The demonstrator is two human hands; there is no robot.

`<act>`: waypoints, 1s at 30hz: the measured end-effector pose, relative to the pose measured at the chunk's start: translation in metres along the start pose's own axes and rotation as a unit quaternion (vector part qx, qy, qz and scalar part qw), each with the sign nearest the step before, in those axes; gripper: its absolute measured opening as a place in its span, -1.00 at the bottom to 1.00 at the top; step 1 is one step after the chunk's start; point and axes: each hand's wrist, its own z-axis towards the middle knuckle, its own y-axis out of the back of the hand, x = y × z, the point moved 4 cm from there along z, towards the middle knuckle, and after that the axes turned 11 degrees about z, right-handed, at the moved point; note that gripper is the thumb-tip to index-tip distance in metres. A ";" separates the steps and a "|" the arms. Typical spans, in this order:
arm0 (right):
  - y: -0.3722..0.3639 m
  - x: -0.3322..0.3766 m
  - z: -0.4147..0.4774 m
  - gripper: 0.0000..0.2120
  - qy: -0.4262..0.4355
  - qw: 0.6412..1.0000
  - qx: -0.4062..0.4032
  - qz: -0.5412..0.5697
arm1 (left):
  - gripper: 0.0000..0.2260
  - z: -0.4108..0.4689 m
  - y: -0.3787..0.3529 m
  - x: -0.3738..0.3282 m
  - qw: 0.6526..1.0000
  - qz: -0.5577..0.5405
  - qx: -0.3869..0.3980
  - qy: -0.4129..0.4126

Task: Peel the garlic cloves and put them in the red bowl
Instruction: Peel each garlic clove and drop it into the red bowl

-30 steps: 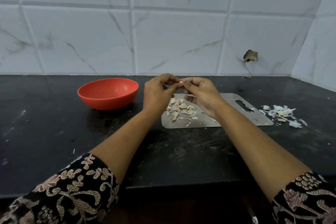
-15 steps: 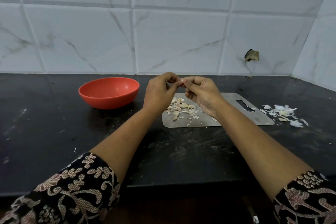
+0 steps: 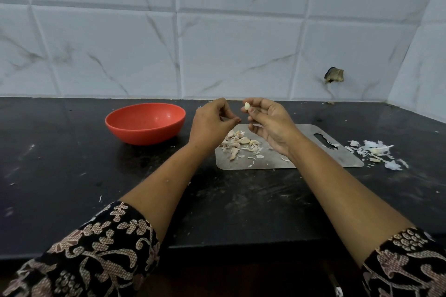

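My right hand (image 3: 272, 125) pinches a pale, peeled garlic clove (image 3: 246, 105) at its fingertips, held up above the steel cutting board (image 3: 316, 159). My left hand (image 3: 211, 125) hovers just left of it, a small gap away, its fingers curled with thumb and fingertip together; I see nothing between them. A heap of unpeeled garlic cloves (image 3: 235, 142) and bits of skin lies on the board's left part, under my hands. The red bowl (image 3: 144, 135) stands on the black counter to the left of my left hand; its inside looks empty.
A pile of white garlic skins (image 3: 375, 152) lies on the black counter (image 3: 72, 171) right of the board. The tiled wall runs along the back and the right side, with a broken hole (image 3: 334, 75) in it. Small skin flakes dot the counter.
My hands, joined on the clove before, have come apart. The right hand keeps the clove and has lifted it a little; the left hand has drawn back to the left.
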 end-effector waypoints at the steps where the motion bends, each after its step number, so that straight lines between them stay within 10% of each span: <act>1: 0.000 0.000 0.000 -0.83 -0.002 1.000 0.001 -0.009 | -0.77 0.001 0.002 0.003 1.000 0.016 0.003 0.011; 8: 0.002 -0.002 0.000 -0.82 -0.001 0.998 0.011 -0.058 | -0.82 0.005 -0.001 0.008 0.982 0.132 0.134 -0.025; 13: 0.001 -0.003 0.000 -0.84 0.010 0.996 0.015 -0.092 | -0.94 0.006 0.004 0.005 0.989 0.117 0.092 -0.021; 30: 0.002 0.000 -0.001 -0.93 0.076 0.973 0.042 -0.213 | -0.91 -0.002 -0.004 0.003 0.977 -0.191 0.058 0.076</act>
